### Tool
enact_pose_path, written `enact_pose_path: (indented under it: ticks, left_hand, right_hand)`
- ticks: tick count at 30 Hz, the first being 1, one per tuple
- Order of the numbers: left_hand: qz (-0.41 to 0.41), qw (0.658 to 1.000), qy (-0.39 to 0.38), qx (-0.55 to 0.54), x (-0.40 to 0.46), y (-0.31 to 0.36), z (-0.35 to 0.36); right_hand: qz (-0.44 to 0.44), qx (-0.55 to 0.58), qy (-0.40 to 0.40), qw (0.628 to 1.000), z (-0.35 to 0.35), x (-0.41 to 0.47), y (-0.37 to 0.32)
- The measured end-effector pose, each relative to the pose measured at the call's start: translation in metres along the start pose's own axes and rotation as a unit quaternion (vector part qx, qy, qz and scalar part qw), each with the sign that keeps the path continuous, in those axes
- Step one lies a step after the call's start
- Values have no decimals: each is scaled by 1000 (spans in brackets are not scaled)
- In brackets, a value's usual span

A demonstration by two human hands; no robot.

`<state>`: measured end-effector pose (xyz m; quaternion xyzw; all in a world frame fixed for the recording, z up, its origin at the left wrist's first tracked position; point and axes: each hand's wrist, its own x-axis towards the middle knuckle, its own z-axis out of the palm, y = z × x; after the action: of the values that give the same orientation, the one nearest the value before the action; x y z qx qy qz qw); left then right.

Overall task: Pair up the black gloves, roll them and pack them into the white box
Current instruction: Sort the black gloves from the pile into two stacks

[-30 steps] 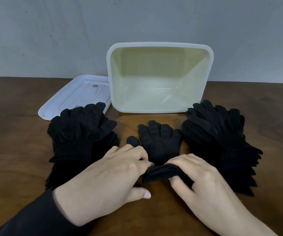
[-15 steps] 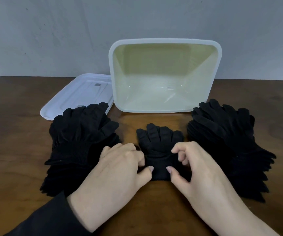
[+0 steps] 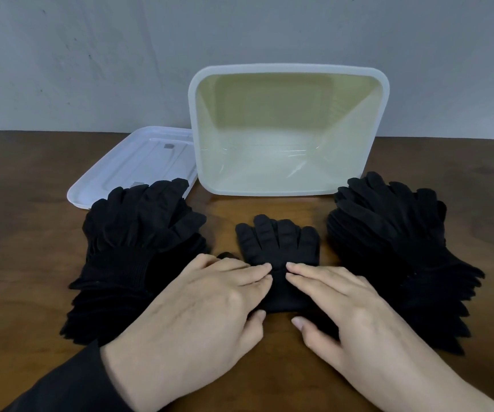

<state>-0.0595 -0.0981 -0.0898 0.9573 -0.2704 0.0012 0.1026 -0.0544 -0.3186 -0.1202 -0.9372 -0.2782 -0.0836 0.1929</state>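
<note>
The glove pair (image 3: 278,251) lay at the lower centre of the frame on the brown table (image 3: 19,233), partly rolled, its fingers pointing away from me toward the box. My left hand (image 3: 192,310) and my right hand (image 3: 349,307) pressed down on its near, rolled end, fingers straight and flat on the fabric, fingertips almost meeting in the middle, both thumbs tucked at the near edge of the roll. A black sleeve (image 3: 61,385) covered my left wrist. To the left stood one stack of black gloves (image 3: 138,251), to the right another stack (image 3: 397,251). Farther up, at centre, the white box (image 3: 287,191) stood open toward me, and its white lid (image 3: 126,168) lay flat at its left, touching the left stack.
</note>
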Motion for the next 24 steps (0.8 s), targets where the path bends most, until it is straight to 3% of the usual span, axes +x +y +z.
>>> enact_pose_path:
  ticks: [8,15,21,24]
  left_hand:
    - [-67,997,3,36,3,3,3]
    - [-89,993,41,-73,1,1,-4]
    - [-129,964,101,-211,3,6,-8]
    - [-156,962,107,-195,3,5,-4]
  right_hand:
    - [31,41,4,999,-4,6,-3]
    - [85,120,1,989,-9,1,-3]
    - [141,237,1,961,-15,7,-9]
    - [147,235,25,961,-14,9,-10]
